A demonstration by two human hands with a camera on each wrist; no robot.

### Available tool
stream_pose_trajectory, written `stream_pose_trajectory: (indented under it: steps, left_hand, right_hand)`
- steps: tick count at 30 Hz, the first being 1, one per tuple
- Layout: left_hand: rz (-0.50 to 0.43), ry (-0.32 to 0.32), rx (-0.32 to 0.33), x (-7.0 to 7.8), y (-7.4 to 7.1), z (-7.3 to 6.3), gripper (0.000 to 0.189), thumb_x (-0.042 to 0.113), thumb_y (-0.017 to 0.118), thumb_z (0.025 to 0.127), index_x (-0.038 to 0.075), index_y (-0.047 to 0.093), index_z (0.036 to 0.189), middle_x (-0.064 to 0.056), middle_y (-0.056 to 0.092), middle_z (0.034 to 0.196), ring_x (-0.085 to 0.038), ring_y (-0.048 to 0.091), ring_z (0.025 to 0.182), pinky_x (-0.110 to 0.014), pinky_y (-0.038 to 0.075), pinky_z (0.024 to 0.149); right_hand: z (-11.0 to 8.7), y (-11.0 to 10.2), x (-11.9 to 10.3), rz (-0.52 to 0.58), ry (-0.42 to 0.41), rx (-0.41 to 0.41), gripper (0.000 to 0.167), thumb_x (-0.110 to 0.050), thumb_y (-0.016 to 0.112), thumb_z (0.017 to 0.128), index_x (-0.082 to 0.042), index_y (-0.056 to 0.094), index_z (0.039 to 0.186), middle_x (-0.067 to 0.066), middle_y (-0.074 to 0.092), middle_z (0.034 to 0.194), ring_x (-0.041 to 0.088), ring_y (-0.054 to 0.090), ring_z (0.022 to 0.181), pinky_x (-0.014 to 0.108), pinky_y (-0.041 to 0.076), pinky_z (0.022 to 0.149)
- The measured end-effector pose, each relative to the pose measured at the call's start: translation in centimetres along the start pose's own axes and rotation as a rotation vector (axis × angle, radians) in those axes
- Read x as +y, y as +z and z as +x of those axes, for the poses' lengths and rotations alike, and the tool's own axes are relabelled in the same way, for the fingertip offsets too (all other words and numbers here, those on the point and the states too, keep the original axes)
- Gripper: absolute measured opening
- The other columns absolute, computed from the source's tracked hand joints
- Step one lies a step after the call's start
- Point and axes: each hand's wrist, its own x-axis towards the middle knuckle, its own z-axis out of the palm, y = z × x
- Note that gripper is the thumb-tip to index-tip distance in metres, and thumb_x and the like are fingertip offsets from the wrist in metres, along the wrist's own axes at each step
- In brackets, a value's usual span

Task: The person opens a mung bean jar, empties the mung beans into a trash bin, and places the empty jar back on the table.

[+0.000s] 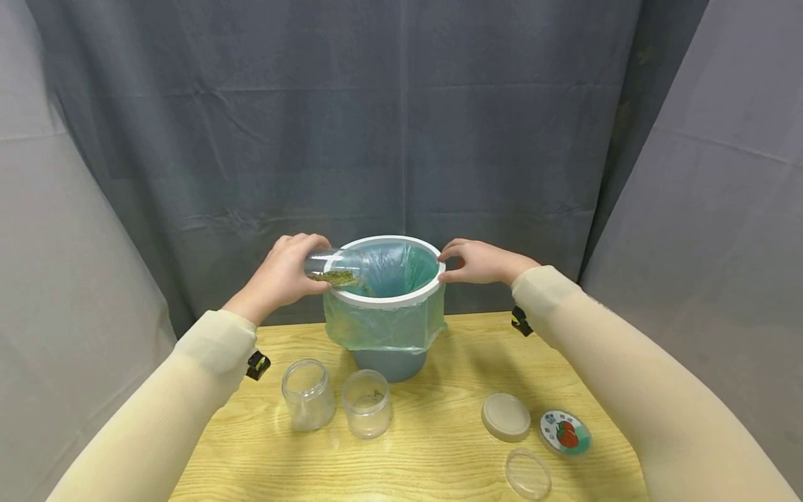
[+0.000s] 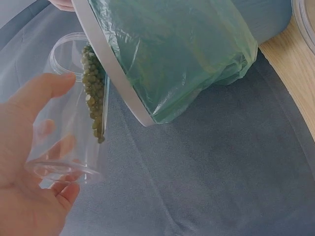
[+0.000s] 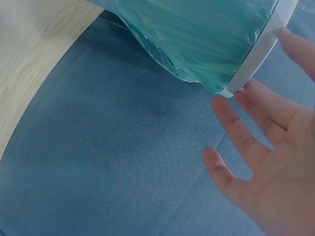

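Observation:
A clear plastic jar (image 1: 320,262) lies tilted on its side in my left hand (image 1: 285,273), its mouth over the left rim of the trash can. Small green-brown pellets (image 2: 93,93) lie along the jar's lower wall, some near the mouth. My left thumb and fingers grip the jar around its body. The trash can (image 1: 392,362) is blue-grey, with a green bag (image 1: 383,328) folded over its side and a white rim ring (image 1: 390,302). On the right side, my right hand (image 1: 482,262) holds this rim with thumb and fingertips; the outer fingers are spread away from it.
Two open clear jars (image 1: 309,401) (image 1: 366,411) stand on the wooden table (image 1: 433,446) before the can. At right lie a beige lid (image 1: 505,417), a lid with a tomato picture (image 1: 565,433) and a clear ring-like lid (image 1: 528,474). Grey curtains (image 1: 301,125) hang behind.

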Motion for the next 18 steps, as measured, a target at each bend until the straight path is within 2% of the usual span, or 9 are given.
stream_pose_trajectory:
  steps: [7,18]
  left_hand:
    - [0.006,0.038,0.018,0.06,-0.18,0.24,0.064,0.014,0.089,0.078,0.009,0.059,0.134,-0.017,0.061,0.136,-0.043,0.046,0.130,-0.059,0.037,0.110]
    - [0.022,0.043,0.020,0.22,-0.46,0.07,0.065,0.013,0.089,0.079,0.010,0.058,0.136,-0.015,0.059,0.139,-0.044,0.044,0.132,-0.061,0.036,0.111]
  right_hand:
    - [-0.08,-0.02,-0.06,0.009,0.004,0.003,0.056,-0.038,0.071,0.097,-0.002,0.062,0.139,0.016,0.054,0.146,0.032,0.060,0.122,0.051,0.051,0.104]
    - [0.09,0.21,-0.09,0.018,0.006,0.006,0.057,-0.038,0.072,0.096,-0.003,0.062,0.139,0.015,0.055,0.145,0.032,0.060,0.122,0.051,0.051,0.103]
